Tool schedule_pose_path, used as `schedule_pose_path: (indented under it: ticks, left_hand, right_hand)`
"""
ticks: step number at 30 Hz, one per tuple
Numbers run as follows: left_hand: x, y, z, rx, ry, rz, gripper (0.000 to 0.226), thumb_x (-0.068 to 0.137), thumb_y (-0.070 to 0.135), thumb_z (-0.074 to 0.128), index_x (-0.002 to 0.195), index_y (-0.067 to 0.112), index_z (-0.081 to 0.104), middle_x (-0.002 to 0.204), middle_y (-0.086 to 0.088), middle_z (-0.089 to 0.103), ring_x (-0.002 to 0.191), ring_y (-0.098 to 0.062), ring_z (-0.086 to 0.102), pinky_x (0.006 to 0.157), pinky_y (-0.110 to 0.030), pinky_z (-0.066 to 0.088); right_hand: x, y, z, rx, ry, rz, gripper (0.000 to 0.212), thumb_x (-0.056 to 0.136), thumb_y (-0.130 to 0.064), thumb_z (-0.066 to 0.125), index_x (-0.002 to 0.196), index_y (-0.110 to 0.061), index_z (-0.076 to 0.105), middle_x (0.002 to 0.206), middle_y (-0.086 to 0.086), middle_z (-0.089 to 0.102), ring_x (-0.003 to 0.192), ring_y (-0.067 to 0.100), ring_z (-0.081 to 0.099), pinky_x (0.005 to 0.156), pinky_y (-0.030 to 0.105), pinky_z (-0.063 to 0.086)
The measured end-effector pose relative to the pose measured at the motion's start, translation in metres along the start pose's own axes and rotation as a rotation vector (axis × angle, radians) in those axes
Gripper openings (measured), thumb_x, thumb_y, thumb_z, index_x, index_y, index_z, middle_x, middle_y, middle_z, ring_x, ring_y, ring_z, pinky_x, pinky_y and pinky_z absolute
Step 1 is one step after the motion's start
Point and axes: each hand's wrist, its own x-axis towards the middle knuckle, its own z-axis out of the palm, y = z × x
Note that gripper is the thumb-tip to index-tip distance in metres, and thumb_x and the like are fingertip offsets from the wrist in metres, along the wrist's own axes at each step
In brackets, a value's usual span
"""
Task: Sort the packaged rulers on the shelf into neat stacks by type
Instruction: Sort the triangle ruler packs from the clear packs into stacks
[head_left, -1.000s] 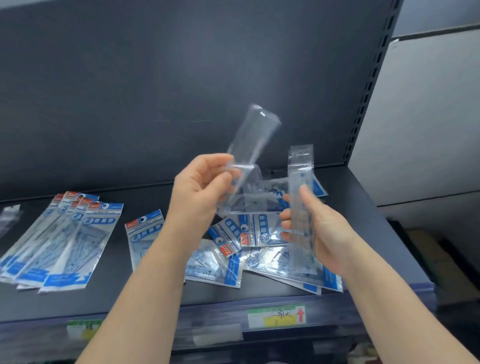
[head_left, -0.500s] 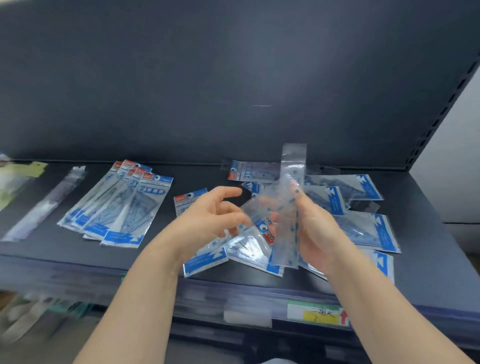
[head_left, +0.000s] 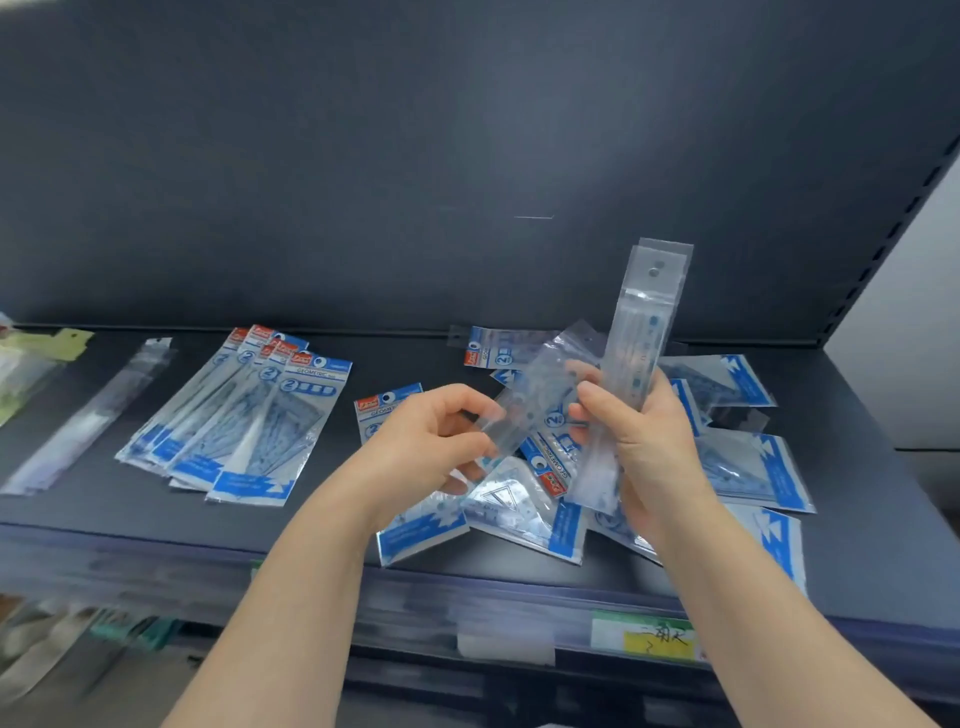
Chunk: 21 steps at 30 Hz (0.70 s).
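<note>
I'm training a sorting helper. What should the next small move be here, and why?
Probably lay the left hand's tilted clear pack against the upright clear pack in the right hand: both look the same type, and a similar pack lies alone at the shelf's far left.

Reaches forward with both bare forearms (head_left: 296, 587), pinches a slanted clear packet (head_left: 543, 387) in the left grip (head_left: 431, 441), clasps an upright ruler packet (head_left: 647, 322) in the right grip (head_left: 641, 447), grips close together.

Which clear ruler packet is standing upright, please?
The packet in the right hand, hole uppermost; the slanting packet is in the left hand, and the third packet lies flat on the shelf.
</note>
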Motion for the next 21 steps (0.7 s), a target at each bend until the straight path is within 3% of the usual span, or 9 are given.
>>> schedule_pose_path:
  ticks: [5, 7, 11, 13, 16, 19, 21]
  left_hand:
    - [0.004, 0.016, 0.009, -0.283, 0.117, 0.165, 0.024, 0.093, -0.003, 0.056, 0.105, 0.016, 0.065, 0.08, 0.001, 0.07, 0.067, -0.012, 0.063, 0.062, -0.027, 0.054]
    - [0.005, 0.023, 0.016, -0.346, 0.1, 0.185, 0.024, 0.094, -0.003, 0.054, 0.106, 0.015, 0.064, 0.081, -0.002, 0.07, 0.068, -0.014, 0.062, 0.062, -0.03, 0.055]
    - [0.006, 0.023, 0.042, -0.263, 0.034, 0.042, 0.022, 0.092, -0.002, 0.056, 0.106, 0.014, 0.061, 0.082, -0.005, 0.068, 0.064, -0.013, 0.063, 0.054, -0.029, 0.053]
    - [0.008, 0.019, 0.051, -0.218, 0.069, -0.005, 0.023, 0.089, 0.001, 0.061, 0.105, 0.017, 0.057, 0.084, -0.007, 0.068, 0.066, -0.014, 0.065, 0.052, -0.029, 0.053]
    - [0.008, 0.019, 0.059, -0.13, 0.115, 0.0, 0.021, 0.085, 0.006, 0.065, 0.099, 0.018, 0.056, 0.083, -0.006, 0.072, 0.07, -0.02, 0.07, 0.056, -0.033, 0.057]
    - [0.009, 0.02, 0.057, 0.086, 0.113, 0.069, 0.004, 0.084, 0.022, 0.069, 0.086, 0.024, 0.067, 0.079, 0.003, 0.074, 0.073, -0.017, 0.072, 0.066, -0.036, 0.059]
    - [0.013, 0.017, 0.048, 0.208, 0.229, 0.118, 0.005, 0.081, 0.033, 0.071, 0.081, 0.028, 0.072, 0.074, 0.011, 0.073, 0.072, -0.01, 0.07, 0.073, -0.037, 0.058]
  right_hand:
    - [0.006, 0.001, -0.009, 0.146, 0.135, 0.118, 0.017, 0.095, -0.009, 0.054, 0.112, -0.006, 0.058, 0.096, 0.004, 0.07, 0.069, 0.01, 0.065, 0.054, 0.022, 0.054]
    - [0.005, 0.004, -0.009, 0.183, 0.1, 0.225, 0.026, 0.1, -0.024, 0.048, 0.115, -0.006, 0.06, 0.1, 0.005, 0.072, 0.084, 0.016, 0.068, 0.063, 0.027, 0.055]
    - [-0.003, 0.002, -0.004, 0.255, -0.106, 0.355, 0.056, 0.099, -0.05, 0.037, 0.123, -0.005, 0.06, 0.115, 0.014, 0.07, 0.107, 0.031, 0.067, 0.089, 0.047, 0.053]
    - [-0.008, -0.001, -0.004, 0.226, -0.15, 0.34, 0.051, 0.098, -0.045, 0.042, 0.121, -0.003, 0.06, 0.117, 0.016, 0.069, 0.107, 0.032, 0.066, 0.086, 0.047, 0.056]
    - [-0.013, 0.0, -0.006, 0.185, -0.165, 0.3, 0.026, 0.097, -0.02, 0.053, 0.118, -0.007, 0.061, 0.115, 0.013, 0.07, 0.101, 0.024, 0.07, 0.069, 0.037, 0.059]
    - [-0.015, -0.003, -0.011, 0.228, -0.125, 0.283, 0.022, 0.1, -0.012, 0.047, 0.12, -0.012, 0.058, 0.109, 0.007, 0.073, 0.093, 0.021, 0.072, 0.061, 0.033, 0.058]
    - [-0.012, -0.013, -0.019, 0.167, -0.07, 0.215, 0.022, 0.1, -0.008, 0.044, 0.118, -0.011, 0.057, 0.1, 0.008, 0.073, 0.086, 0.02, 0.072, 0.062, 0.034, 0.06]
